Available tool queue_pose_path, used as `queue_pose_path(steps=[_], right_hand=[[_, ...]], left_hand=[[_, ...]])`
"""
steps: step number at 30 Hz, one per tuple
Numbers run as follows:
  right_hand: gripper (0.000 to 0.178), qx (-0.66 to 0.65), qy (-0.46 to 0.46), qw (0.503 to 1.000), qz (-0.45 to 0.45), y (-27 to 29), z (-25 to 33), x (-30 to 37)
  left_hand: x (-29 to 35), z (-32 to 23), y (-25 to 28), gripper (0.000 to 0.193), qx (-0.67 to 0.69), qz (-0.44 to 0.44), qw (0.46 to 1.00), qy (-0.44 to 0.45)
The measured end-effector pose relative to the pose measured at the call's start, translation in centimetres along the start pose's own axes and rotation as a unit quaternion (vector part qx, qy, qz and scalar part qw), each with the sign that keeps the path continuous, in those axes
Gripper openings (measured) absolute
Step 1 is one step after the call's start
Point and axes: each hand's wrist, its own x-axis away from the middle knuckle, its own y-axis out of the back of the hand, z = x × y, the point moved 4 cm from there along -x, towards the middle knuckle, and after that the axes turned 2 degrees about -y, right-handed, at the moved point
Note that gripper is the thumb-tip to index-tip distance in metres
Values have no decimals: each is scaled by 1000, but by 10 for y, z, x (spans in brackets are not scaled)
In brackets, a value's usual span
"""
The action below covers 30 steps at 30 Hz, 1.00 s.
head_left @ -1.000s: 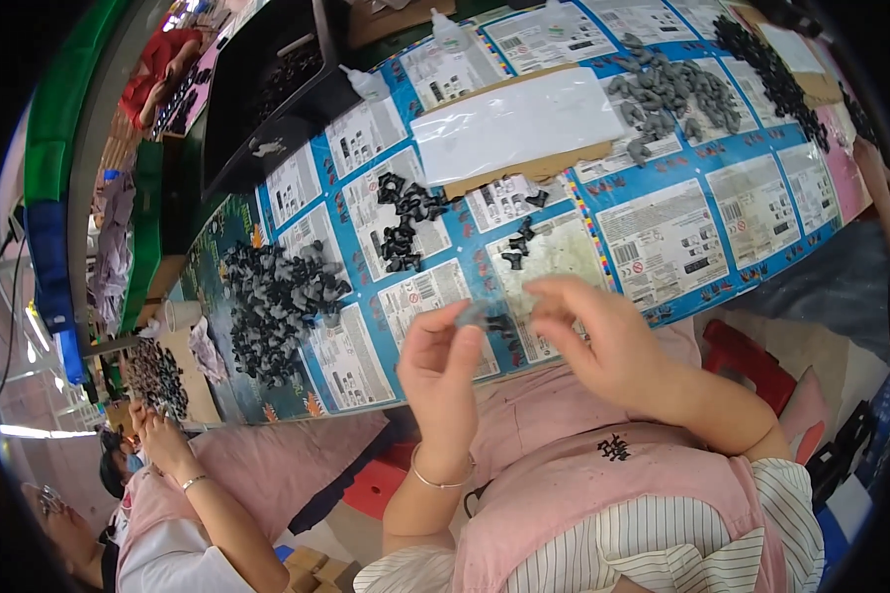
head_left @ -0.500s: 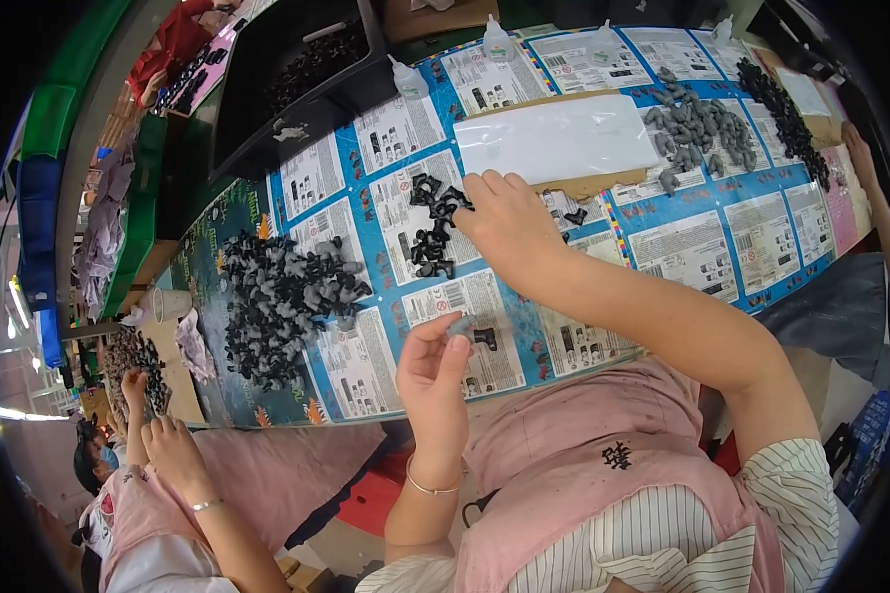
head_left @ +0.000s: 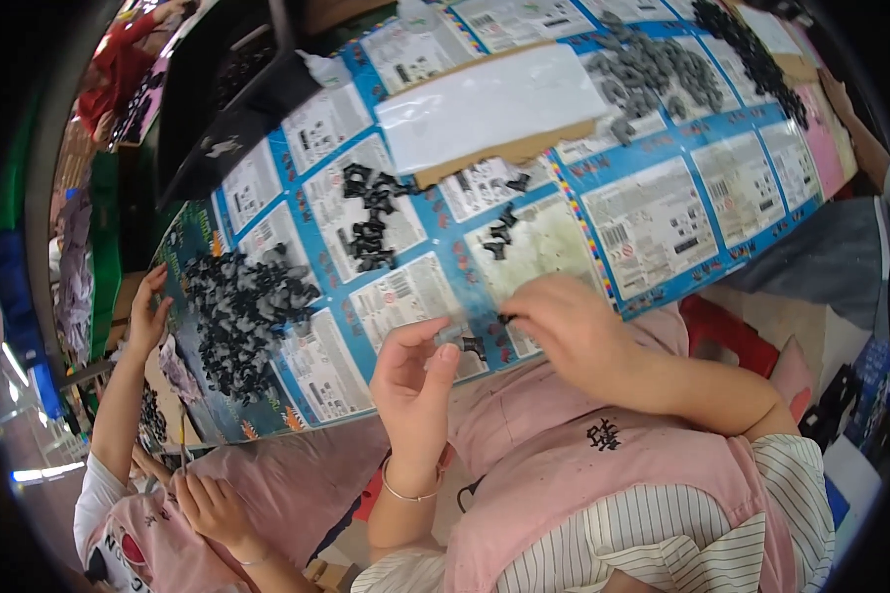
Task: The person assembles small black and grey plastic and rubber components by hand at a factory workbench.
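My left hand [head_left: 412,381] is raised near the table's front edge, thumb and forefinger curled around what looks like a small grey moulded piece [head_left: 455,324], blurred at the fingertips. Just past it lies a black boot-shaped piece [head_left: 476,347] on the printed sheet. To its right, my right hand [head_left: 569,326] pinches a small black piece [head_left: 506,318], mostly hidden by the fingers. Beyond my hands, several loose black pieces [head_left: 499,237] form a short row, and a cluster of black pieces [head_left: 371,232] lies further left.
A mixed black and grey heap [head_left: 247,321] covers the left, near a co-worker's hand [head_left: 148,306]. Farther back are a white sheet on cardboard [head_left: 494,104], grey pieces [head_left: 653,74], black pieces [head_left: 756,64], a black bin [head_left: 227,109] and a squeeze bottle [head_left: 324,69].
My right hand has come back from the black cluster toward my left hand, with a small black piece. The view has shifted. A co-worker's hand has reached up beside the mixed heap.
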Motion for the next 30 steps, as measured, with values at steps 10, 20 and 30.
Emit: queue_pose_path(steps=[10, 20, 30], right_hand=[[21, 75, 14, 995, -65, -22, -15, 45], [20, 66, 26, 994, -79, -27, -23, 51], [18, 73, 32, 993, -84, -26, -24, 50]], left_hand=[[15, -8, -27, 21, -377, 95, 905, -175], [20, -6, -43, 22, -451, 136, 858, -207], [11, -20, -55, 19, -483, 192, 849, -100]])
